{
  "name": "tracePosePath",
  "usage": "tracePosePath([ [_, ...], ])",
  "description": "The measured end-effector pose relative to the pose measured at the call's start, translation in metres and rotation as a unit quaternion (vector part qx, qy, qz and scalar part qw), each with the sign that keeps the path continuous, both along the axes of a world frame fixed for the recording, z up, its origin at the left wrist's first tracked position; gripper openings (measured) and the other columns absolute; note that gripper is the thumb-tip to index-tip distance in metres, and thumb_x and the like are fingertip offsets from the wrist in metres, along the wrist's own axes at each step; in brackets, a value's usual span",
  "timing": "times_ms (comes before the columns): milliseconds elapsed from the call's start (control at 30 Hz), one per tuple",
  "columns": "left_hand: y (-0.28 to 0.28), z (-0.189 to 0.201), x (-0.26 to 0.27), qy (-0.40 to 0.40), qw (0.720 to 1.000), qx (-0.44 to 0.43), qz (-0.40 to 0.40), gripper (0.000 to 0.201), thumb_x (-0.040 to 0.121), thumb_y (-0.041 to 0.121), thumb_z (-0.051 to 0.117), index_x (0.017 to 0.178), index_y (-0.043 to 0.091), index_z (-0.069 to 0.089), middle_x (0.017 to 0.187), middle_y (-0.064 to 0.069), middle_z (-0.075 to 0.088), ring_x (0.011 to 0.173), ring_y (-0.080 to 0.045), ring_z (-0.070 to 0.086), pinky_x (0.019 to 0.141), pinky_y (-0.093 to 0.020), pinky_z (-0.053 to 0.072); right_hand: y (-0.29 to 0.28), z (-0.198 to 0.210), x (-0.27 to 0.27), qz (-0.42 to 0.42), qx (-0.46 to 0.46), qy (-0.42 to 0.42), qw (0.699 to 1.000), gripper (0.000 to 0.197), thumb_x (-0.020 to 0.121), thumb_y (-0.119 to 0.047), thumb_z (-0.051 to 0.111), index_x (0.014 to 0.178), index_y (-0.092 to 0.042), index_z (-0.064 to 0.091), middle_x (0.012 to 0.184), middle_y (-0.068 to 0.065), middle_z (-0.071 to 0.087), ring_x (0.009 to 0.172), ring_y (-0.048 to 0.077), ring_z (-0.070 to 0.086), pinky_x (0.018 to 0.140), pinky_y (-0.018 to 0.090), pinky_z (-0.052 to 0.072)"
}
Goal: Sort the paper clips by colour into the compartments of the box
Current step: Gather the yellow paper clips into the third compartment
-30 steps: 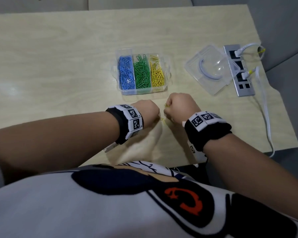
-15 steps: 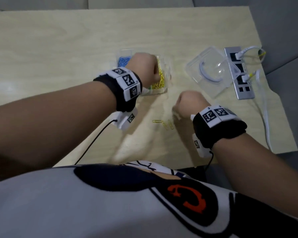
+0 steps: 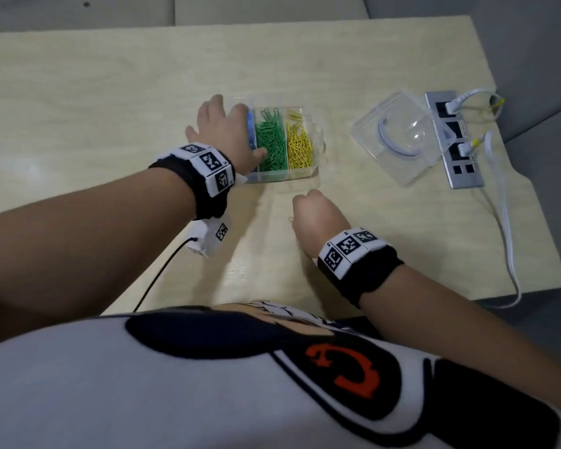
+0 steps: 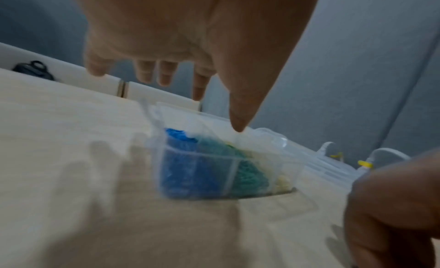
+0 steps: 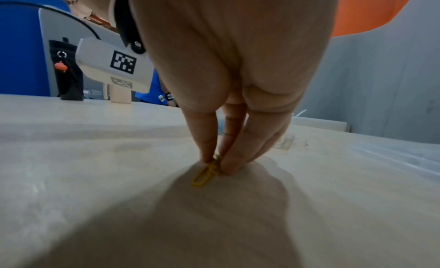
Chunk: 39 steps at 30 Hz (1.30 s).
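Note:
The clear box (image 3: 314, 131) (image 4: 281, 170) holds blue, green (image 3: 271, 140) and yellow (image 3: 300, 145) paper clips in three side-by-side compartments. My left hand (image 3: 224, 131) (image 4: 200, 84) hovers over the box's left side with fingers spread and nothing in it, covering most of the blue compartment. On the table in front of the box, my right hand (image 3: 311, 212) (image 5: 215, 164) pinches a yellow paper clip (image 5: 204, 175) (image 3: 290, 219) between thumb and fingertips. The clip still touches the tabletop.
The box's clear lid (image 3: 399, 137) lies to the right of the box. Beyond it a silver power strip (image 3: 454, 137) with white cables (image 3: 502, 215) sits near the table's right edge. The near table edge is close to my body.
My left hand has opened and shifted left over the blue side of the box. My right hand has come down on the yellow clips on the table and pinched one.

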<state>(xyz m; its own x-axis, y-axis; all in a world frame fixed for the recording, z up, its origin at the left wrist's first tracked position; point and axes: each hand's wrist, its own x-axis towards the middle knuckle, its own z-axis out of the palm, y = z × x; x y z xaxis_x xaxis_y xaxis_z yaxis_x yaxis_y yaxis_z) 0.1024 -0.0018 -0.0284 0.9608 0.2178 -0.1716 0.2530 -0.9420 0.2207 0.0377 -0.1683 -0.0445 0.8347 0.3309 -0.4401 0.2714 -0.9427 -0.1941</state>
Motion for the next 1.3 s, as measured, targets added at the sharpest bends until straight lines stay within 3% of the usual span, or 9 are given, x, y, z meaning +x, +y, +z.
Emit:
tracePosePath([
  [100, 0.01, -0.011, -0.004, 0.074, 0.997, -0.023, 0.022, 0.098, 0.073, 0.058, 0.07, 0.144, 0.009, 0.024, 0.154, -0.018, 0.013, 0.141, -0.035, 0.02, 0.111, -0.047, 0.026, -0.005, 0.002, 0.002, 0.045, -0.009, -0.015, 0.999, 0.024, 0.09, 0.002, 0.047, 0.11, -0.003, 0.059, 0.11, 0.015, 0.056, 0.097, 0.033, 0.06, 0.08, 0.034, 0.045],
  [333, 0.013, -0.011, -0.01, 0.082, 0.994, -0.067, 0.006, 0.101, 0.074, 0.052, 0.073, 0.146, 0.004, 0.019, 0.155, -0.015, 0.012, 0.135, -0.033, 0.034, 0.109, -0.039, 0.032, -0.025, 0.004, 0.014, -0.041, 0.035, 0.034, 0.998, 0.022, 0.083, -0.007, 0.058, 0.105, -0.006, 0.058, 0.103, 0.012, 0.062, 0.095, 0.027, 0.058, 0.077, 0.03, 0.046],
  [467, 0.014, -0.013, -0.016, 0.091, 0.994, -0.064, -0.015, 0.107, 0.073, 0.054, 0.072, 0.148, 0.005, 0.014, 0.156, -0.016, 0.008, 0.14, -0.032, 0.028, 0.111, -0.039, 0.028, -0.032, 0.017, 0.027, -0.178, 0.191, 0.004, 0.965, 0.012, 0.082, -0.008, 0.06, 0.092, -0.014, 0.062, 0.088, 0.002, 0.065, 0.075, 0.016, 0.064, 0.069, 0.032, 0.056],
  [600, 0.009, -0.016, -0.025, 0.099, 0.993, -0.045, -0.036, 0.109, 0.072, 0.058, 0.072, 0.149, 0.011, 0.011, 0.158, -0.012, 0.004, 0.141, -0.031, 0.025, 0.108, -0.048, 0.03, -0.025, 0.027, 0.045, -0.221, 0.276, -0.094, 0.931, 0.01, 0.084, -0.014, 0.064, 0.093, -0.017, 0.066, 0.083, -0.003, 0.067, 0.081, 0.013, 0.064, 0.077, 0.025, 0.051],
  [767, 0.006, -0.018, -0.034, 0.109, 0.993, -0.023, -0.038, 0.112, 0.071, 0.063, 0.069, 0.151, 0.016, 0.006, 0.159, -0.008, 0.002, 0.144, -0.028, 0.019, 0.107, -0.056, 0.029, -0.025, 0.033, 0.041, -0.168, 0.176, -0.094, 0.965, 0.018, 0.092, -0.021, 0.053, 0.092, -0.011, 0.068, 0.087, 0.005, 0.069, 0.084, 0.021, 0.063, 0.075, 0.03, 0.051],
  [900, 0.004, -0.015, -0.033, 0.105, 0.994, 0.001, -0.035, 0.111, 0.07, 0.065, 0.068, 0.15, 0.017, 0.008, 0.158, -0.008, 0.005, 0.144, -0.026, 0.016, 0.106, -0.059, 0.029, -0.029, 0.031, 0.023, -0.124, 0.054, 0.042, 0.99, 0.014, 0.083, -0.018, 0.059, 0.085, -0.005, 0.065, 0.081, 0.008, 0.069, 0.075, 0.021, 0.066, 0.062, 0.028, 0.053],
  [1000, 0.002, -0.013, -0.03, 0.11, 0.993, 0.009, -0.033, 0.111, 0.071, 0.064, 0.068, 0.15, 0.016, 0.007, 0.158, -0.008, 0.004, 0.145, -0.026, 0.013, 0.106, -0.06, 0.028, -0.02, 0.032, 0.018, -0.112, 0.052, 0.004, 0.992, 0.015, 0.083, -0.022, 0.062, 0.084, -0.007, 0.06, 0.078, 0.005, 0.062, 0.069, 0.02, 0.058, 0.051, 0.024, 0.039],
  [1133, 0.006, -0.014, -0.024, 0.107, 0.994, 0.006, -0.009, 0.108, 0.072, 0.064, 0.067, 0.149, 0.012, 0.012, 0.157, -0.011, 0.008, 0.144, -0.028, 0.015, 0.106, -0.06, 0.029, -0.017, 0.034, 0.012, -0.106, 0.088, -0.012, 0.99, 0.011, 0.084, -0.021, 0.057, 0.087, -0.011, 0.053, 0.077, 0.003, 0.055, 0.075, 0.024, 0.056, 0.06, 0.027, 0.039],
  [1300, 0.019, -0.01, -0.009, 0.101, 0.995, 0.015, 0.002, 0.108, 0.077, 0.062, 0.064, 0.149, 0.002, 0.011, 0.153, -0.021, 0.016, 0.143, -0.033, 0.016, 0.116, -0.042, 0.018, -0.022, 0.014, -0.002, -0.076, -0.057, 0.073, 0.993, 0.03, 0.084, -0.019, 0.063, 0.062, -0.013, 0.044, 0.068, 0.003, 0.048, 0.071, 0.024, 0.051, 0.062, 0.027, 0.039],
])
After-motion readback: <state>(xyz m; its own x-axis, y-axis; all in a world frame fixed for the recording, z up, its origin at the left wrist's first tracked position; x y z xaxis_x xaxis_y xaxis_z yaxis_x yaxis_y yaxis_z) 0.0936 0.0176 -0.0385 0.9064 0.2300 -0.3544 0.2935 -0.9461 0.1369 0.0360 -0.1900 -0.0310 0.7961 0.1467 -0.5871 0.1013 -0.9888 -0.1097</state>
